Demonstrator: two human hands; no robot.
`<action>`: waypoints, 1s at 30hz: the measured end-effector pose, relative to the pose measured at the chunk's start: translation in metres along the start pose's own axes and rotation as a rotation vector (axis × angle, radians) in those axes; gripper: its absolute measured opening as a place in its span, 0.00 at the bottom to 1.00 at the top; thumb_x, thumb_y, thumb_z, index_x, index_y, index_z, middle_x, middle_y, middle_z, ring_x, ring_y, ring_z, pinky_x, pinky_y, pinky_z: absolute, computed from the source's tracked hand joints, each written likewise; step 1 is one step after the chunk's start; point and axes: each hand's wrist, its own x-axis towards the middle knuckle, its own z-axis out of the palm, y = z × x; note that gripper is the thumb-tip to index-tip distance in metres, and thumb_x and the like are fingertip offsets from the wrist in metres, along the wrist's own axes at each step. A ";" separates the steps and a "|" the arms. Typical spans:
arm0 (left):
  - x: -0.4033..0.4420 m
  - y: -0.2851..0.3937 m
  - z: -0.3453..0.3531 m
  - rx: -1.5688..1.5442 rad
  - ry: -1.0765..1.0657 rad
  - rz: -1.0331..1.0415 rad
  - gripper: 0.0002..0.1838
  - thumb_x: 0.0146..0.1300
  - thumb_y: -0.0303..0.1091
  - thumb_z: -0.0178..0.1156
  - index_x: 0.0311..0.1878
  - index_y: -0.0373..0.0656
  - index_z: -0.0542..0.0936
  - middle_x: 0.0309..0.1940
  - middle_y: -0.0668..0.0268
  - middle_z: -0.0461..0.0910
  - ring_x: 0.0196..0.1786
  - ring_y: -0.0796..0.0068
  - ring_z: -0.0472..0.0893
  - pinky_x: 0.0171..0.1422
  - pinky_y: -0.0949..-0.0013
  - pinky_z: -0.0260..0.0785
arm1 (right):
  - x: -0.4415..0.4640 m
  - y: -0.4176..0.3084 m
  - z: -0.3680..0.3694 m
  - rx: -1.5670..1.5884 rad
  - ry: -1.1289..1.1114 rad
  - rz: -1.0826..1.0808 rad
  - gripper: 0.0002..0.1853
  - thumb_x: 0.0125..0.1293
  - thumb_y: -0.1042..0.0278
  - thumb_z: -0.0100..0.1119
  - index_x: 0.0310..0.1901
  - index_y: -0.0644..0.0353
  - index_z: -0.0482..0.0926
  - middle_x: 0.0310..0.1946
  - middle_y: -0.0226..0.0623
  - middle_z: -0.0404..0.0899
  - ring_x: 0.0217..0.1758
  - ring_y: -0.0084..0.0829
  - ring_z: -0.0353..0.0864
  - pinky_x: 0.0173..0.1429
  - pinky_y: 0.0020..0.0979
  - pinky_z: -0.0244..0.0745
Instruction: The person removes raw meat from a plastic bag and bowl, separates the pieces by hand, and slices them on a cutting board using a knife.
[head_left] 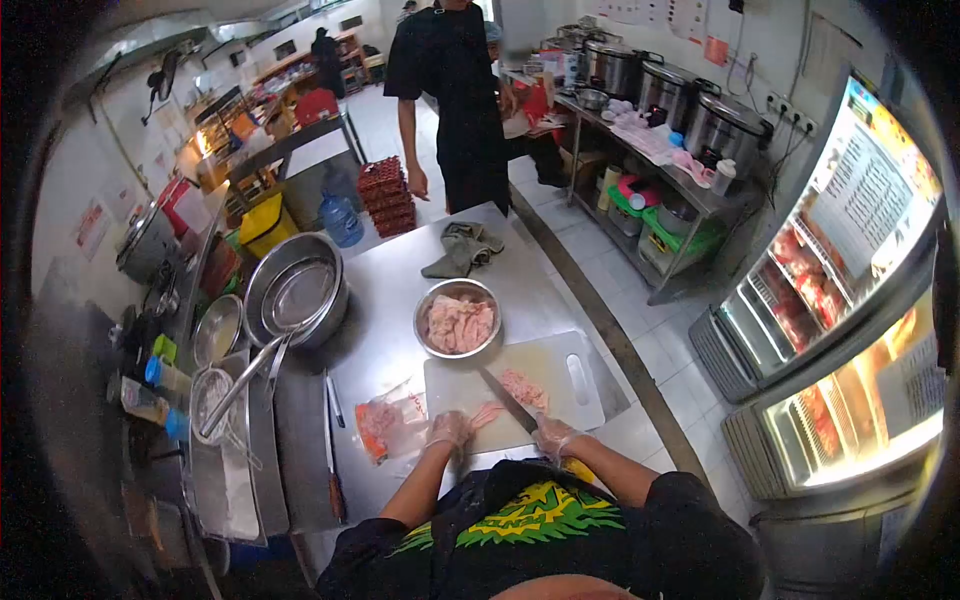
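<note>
My right hand (pixel 557 436), in a clear plastic glove, is closed round the handle of a knife (pixel 508 399). The blade points up and left across a white cutting board (pixel 452 385). My left hand (pixel 452 430), also gloved, is at the board's left edge, its fingers closed at the end of a thin strip of raw meat (pixel 487 414). Right of the blade lies a pile of cut pink meat (pixel 524 388). Beyond the board stands a steel bowl (pixel 424 342) full of larger raw pieces (pixel 461 322). A plastic bag with reddish contents (pixel 380 427) lies left of my left hand.
On the steel table (pixel 385 275) are a green-grey cloth (pixel 463 249), a large steel basin (pixel 335 310) and a long knife (pixel 333 460). A person in black (pixel 450 110) stands beyond the table near stacked egg trays (pixel 386 200). Lit display fridges (pixel 800 270) stand at right.
</note>
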 end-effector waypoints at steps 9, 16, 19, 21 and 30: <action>-0.033 0.026 -0.040 -0.110 -0.026 -0.097 0.20 0.53 0.44 0.47 0.39 0.39 0.77 0.38 0.47 0.75 0.45 0.54 0.75 0.49 0.57 0.67 | -0.034 0.008 -0.036 0.021 0.025 0.044 0.18 0.56 0.62 0.42 0.43 0.67 0.61 0.37 0.60 0.72 0.43 0.54 0.72 0.47 0.44 0.65; -0.046 0.048 -0.054 -0.246 0.110 -0.263 0.23 0.50 0.42 0.53 0.46 0.35 0.67 0.46 0.45 0.70 0.49 0.49 0.72 0.54 0.58 0.63 | -0.056 0.020 -0.064 0.192 0.071 -0.060 0.18 0.57 0.60 0.43 0.42 0.68 0.62 0.37 0.61 0.71 0.44 0.54 0.71 0.48 0.44 0.64; -0.046 0.052 -0.045 -0.171 0.220 -0.187 0.23 0.50 0.42 0.55 0.45 0.34 0.69 0.45 0.46 0.70 0.48 0.50 0.72 0.53 0.58 0.64 | -0.052 0.036 -0.064 0.043 0.089 -0.030 0.18 0.57 0.60 0.42 0.42 0.69 0.62 0.37 0.60 0.71 0.45 0.54 0.71 0.49 0.43 0.64; -0.027 0.040 -0.017 -0.126 0.300 -0.141 0.23 0.50 0.42 0.55 0.45 0.34 0.69 0.43 0.46 0.70 0.47 0.51 0.72 0.53 0.58 0.64 | -0.061 0.031 -0.079 0.046 0.071 0.016 0.19 0.57 0.61 0.42 0.44 0.68 0.62 0.39 0.60 0.71 0.46 0.53 0.70 0.50 0.43 0.63; 0.013 0.003 0.039 -0.049 0.279 -0.078 0.14 0.50 0.37 0.54 0.34 0.35 0.76 0.36 0.48 0.74 0.42 0.52 0.74 0.47 0.59 0.67 | -0.073 0.050 -0.102 0.237 -0.015 0.157 0.19 0.59 0.59 0.39 0.46 0.65 0.60 0.41 0.61 0.70 0.47 0.55 0.69 0.51 0.46 0.62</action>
